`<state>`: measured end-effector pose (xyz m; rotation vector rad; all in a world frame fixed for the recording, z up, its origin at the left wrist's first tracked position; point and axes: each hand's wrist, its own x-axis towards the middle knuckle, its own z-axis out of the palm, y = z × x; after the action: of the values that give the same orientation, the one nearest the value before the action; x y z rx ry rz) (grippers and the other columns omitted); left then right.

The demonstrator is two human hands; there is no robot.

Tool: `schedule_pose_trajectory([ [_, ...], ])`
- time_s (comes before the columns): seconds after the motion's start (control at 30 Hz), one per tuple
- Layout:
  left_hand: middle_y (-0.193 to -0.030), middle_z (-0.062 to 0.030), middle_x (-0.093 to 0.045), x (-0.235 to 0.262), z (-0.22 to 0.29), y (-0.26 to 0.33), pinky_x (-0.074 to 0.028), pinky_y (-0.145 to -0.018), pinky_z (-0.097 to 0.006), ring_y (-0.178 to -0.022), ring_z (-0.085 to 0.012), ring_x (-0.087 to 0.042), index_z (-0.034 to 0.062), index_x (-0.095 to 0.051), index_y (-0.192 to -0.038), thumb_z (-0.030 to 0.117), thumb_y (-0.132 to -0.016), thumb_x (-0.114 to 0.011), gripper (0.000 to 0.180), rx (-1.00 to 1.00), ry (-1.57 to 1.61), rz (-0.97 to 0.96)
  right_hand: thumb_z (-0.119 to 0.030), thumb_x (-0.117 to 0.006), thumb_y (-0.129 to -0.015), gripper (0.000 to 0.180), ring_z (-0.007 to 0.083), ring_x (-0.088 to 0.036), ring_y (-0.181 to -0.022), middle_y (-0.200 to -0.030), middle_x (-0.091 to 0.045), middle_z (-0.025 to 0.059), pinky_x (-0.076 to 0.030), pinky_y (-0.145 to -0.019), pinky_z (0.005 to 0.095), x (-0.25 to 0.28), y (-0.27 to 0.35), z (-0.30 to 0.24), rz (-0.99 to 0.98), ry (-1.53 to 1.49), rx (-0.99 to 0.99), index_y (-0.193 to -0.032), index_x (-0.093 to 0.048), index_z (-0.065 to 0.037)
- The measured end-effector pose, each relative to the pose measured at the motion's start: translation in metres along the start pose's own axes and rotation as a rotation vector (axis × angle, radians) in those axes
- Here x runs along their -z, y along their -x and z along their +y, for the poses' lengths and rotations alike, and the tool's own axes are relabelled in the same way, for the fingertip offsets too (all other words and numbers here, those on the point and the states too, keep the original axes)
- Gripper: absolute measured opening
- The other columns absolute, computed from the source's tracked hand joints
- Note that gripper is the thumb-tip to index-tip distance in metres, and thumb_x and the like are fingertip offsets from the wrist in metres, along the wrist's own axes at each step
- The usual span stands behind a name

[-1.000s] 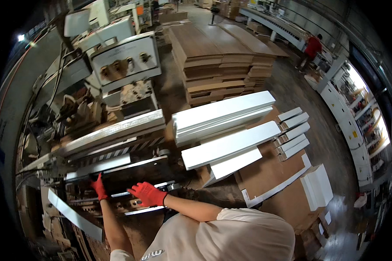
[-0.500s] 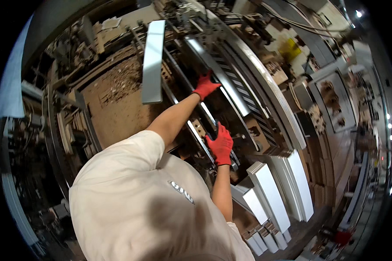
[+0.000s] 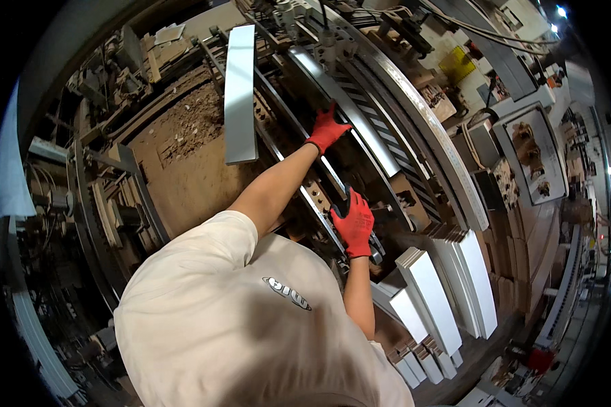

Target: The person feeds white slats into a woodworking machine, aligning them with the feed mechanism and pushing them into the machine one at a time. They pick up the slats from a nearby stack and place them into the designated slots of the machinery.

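A red glove covers my left hand (image 3: 329,131), whose fingers are spread over the rails of a machine. Just to its right lies a long white board (image 3: 360,133) along the machine bed; I cannot tell whether the fingertips touch it. My right hand (image 3: 355,225), in a matching red glove, is nearer to me, fingers apart above the near ends of the metal rails (image 3: 319,210). I see nothing held in either hand. Left of my left hand, another long white board (image 3: 239,95) rests across the rails.
White boards (image 3: 431,298) stand stacked at the lower right. A black-and-silver striped strip (image 3: 394,149) and a long metal beam (image 3: 428,112) run beyond the machine bed. Wood chips (image 3: 183,136) litter a brown surface on the left. A framed tray (image 3: 533,152) sits at the right.
The whole view has shifted slightly. Both hands keep nearly the same pose and place over the machine, and the boards lie as before.
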<state>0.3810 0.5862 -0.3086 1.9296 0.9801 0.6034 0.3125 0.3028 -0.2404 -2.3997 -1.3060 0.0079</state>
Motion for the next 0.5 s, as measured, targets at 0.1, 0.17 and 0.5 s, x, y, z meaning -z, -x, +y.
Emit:
schedule_pose_trajectory([
  [0.1, -0.145, -0.0342, -0.032, 0.001, 0.016, 0.010, -0.037, -0.110, -0.046, -0.134, -0.0472, -0.036, 0.0198, -0.030, -0.151, 0.043, -0.065, -0.082, 0.103, -0.030, 0.033, -0.013, -0.036, -0.076, -0.074, 0.069, 0.0322, -0.059, -0.107, -0.123, -0.058, 0.0133, -0.049, -0.090, 0.0415, 0.000, 0.003, 0.004, 0.018, -0.032, -0.047, -0.131, -0.051, -0.005],
  [0.17, -0.147, -0.0331, -0.031, -0.003, -0.003, -0.003, -0.035, -0.112, -0.045, -0.136, -0.0455, -0.035, 0.0180, -0.030, -0.150, 0.045, -0.065, -0.082, 0.103, -0.051, 0.041, -0.010, -0.033, -0.076, -0.076, 0.067, 0.0331, -0.058, -0.110, -0.125, -0.058, 0.0136, -0.049, -0.091, 0.0407, 0.004, -0.001, -0.001, 0.033, -0.131, -0.076, -0.132, -0.052, -0.007],
  [0.5, -0.142, -0.0305, -0.036, 0.001, 0.006, 0.002, -0.039, -0.108, -0.043, -0.131, -0.0433, -0.041, 0.0146, -0.032, -0.150, 0.043, -0.064, -0.082, 0.104, 0.001, -0.017, 0.000, -0.004, -0.064, -0.092, 0.050, 0.0217, -0.052, -0.121, -0.139, -0.049, 0.0108, -0.043, -0.100, 0.0334, -0.008, -0.022, 0.025, 0.463, -1.103, -0.494, -0.138, -0.045, -0.002],
])
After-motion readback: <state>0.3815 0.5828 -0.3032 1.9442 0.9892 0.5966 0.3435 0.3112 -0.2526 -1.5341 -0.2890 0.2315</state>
